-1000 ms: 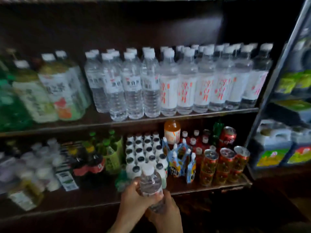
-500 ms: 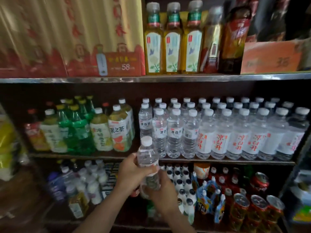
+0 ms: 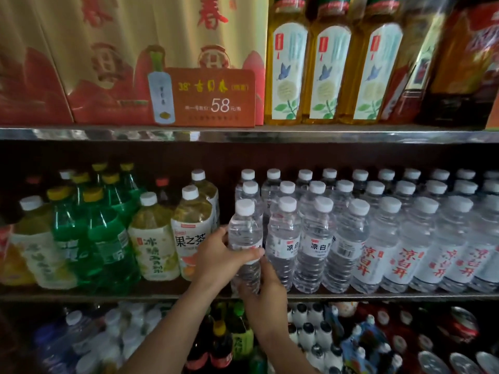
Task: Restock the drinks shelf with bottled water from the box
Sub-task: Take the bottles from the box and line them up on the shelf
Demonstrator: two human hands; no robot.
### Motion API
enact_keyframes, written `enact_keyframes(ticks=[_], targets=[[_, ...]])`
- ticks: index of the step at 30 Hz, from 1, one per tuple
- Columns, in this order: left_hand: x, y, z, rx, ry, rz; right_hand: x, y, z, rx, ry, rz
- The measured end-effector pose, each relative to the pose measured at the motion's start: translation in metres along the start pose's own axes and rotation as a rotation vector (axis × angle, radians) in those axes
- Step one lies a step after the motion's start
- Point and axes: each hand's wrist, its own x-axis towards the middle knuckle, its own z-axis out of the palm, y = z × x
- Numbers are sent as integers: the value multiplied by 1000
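Observation:
A clear water bottle (image 3: 245,233) with a white cap stands upright at the left end of the water rows on the middle shelf (image 3: 351,296). My left hand (image 3: 218,260) grips it around the label. Lower down, my right hand (image 3: 266,290) holds the bottle's base near the shelf edge. Rows of matching water bottles (image 3: 316,238) fill the shelf to the right. No box is in view.
Tea bottles (image 3: 193,233) and green soda bottles (image 3: 108,238) stand just left of the held bottle. Boxes, a price sign (image 3: 213,97) and yellow bottles (image 3: 286,66) fill the top shelf. Small bottles and cans (image 3: 432,360) crowd the lower shelf.
Both hands have lifted the water bottle from in front of the lower shelf up to the middle shelf, at the left end of the water rows. My view has tilted upward.

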Motion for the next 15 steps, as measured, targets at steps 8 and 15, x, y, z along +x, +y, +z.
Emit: enact_keyframes(ticks=[8,15], targets=[[18,-30,3,0,14,160,5,15,28,-296,188,-140],[17,-33,27,26,205,276,4,15,39,-387,326,-177]])
